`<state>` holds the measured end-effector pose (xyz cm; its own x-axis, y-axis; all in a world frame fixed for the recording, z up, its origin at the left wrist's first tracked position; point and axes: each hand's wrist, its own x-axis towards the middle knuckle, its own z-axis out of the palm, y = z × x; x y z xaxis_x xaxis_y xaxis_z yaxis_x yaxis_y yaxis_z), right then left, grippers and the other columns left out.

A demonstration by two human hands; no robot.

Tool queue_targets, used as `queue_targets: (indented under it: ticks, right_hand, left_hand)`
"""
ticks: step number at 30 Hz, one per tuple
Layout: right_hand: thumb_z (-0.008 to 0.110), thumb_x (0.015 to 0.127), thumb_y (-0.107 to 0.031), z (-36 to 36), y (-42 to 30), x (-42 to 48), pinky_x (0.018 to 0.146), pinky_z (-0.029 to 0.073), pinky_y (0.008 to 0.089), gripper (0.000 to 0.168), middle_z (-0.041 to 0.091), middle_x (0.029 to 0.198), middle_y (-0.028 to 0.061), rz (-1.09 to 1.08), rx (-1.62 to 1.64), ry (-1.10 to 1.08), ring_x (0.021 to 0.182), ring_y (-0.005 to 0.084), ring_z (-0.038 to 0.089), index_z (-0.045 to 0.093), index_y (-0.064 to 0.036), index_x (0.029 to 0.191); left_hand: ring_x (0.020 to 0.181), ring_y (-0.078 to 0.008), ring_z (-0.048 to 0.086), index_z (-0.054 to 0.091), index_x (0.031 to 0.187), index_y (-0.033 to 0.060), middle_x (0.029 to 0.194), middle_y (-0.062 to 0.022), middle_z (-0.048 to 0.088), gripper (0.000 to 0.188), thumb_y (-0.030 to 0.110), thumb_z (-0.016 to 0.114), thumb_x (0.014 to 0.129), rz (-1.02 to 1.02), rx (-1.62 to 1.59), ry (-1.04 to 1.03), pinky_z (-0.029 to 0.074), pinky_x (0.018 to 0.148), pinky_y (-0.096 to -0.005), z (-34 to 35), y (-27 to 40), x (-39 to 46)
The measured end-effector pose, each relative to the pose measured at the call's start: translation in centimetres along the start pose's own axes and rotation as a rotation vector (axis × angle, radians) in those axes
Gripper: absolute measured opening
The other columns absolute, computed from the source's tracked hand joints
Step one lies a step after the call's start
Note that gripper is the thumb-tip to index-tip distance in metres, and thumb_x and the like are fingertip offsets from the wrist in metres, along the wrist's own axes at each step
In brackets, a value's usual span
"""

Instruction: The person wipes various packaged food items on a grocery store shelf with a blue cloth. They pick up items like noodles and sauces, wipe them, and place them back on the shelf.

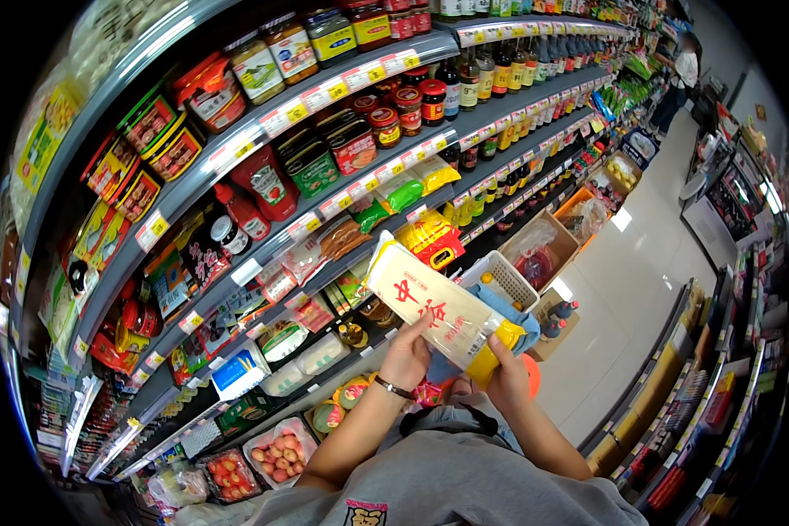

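Observation:
Before my body is a long, flat plastic packet (432,309), cream-coloured with red printed characters and yellow ends, probably dried noodles. It is tilted, its far end towards the shelves. My right hand (507,378) grips the near yellow end, thumb on top. My left hand (409,352), with a dark bracelet on the wrist, holds the packet's long left side, its fingertips over the printed face. A blue cloth (529,323) shows behind the near end; whether a hand touches it cannot be told.
Shelves with price strips (332,92) curve along the left, bearing jars, bottles and bags. A white plastic basket (523,279), cardboard boxes (559,246) and a box of apples (279,454) stand low down. Right of the tiled aisle (615,289) are more shelves (674,421). A person (680,79) stands far off.

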<state>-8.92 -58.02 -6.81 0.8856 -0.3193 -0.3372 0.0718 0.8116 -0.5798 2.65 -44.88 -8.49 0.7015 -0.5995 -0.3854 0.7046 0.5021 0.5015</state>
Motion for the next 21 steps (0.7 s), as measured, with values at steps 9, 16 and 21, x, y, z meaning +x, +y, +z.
queue_targets:
  ticks: [9,16,21]
  right_hand:
    - [0.07,0.085,-0.02,-5.3,2.5,2.3,0.059,0.056,0.0326,0.04,0.061,0.111,0.0057,0.269,-0.184,0.398,0.094,0.0169,0.063,0.052,-0.004,0.117]
    - [0.072,0.082,-0.02,-8.2,1.0,1.7,0.045,0.049,0.0244,0.032,0.065,0.089,0.005,0.246,-0.053,0.48,0.072,0.0141,0.064,0.057,-0.004,0.106]
    - [0.069,0.083,-0.015,-14.5,1.3,2.9,0.043,0.049,0.0265,0.032,0.064,0.085,0.0079,0.219,-0.066,0.72,0.066,0.0161,0.063,0.054,-0.001,0.107]
  left_hand:
    - [0.098,-0.0207,0.063,0.054,0.118,0.0028,0.11,-0.0092,0.063,0.036,0.009,0.068,0.085,0.03,0.315,0.099,0.053,0.084,-0.0351,2.1,-1.6,10.7]
    - [0.1,-0.0228,0.064,0.056,0.117,0.0006,0.113,-0.0112,0.063,0.036,0.016,0.068,0.087,0.046,0.45,0.159,0.054,0.086,-0.0377,2.2,3.0,27.0]
    - [0.09,-0.0256,0.067,0.058,0.109,-0.0051,0.106,-0.0149,0.066,0.033,0.015,0.069,0.086,0.2,0.566,0.273,0.056,0.079,-0.0373,1.5,6.7,37.5]
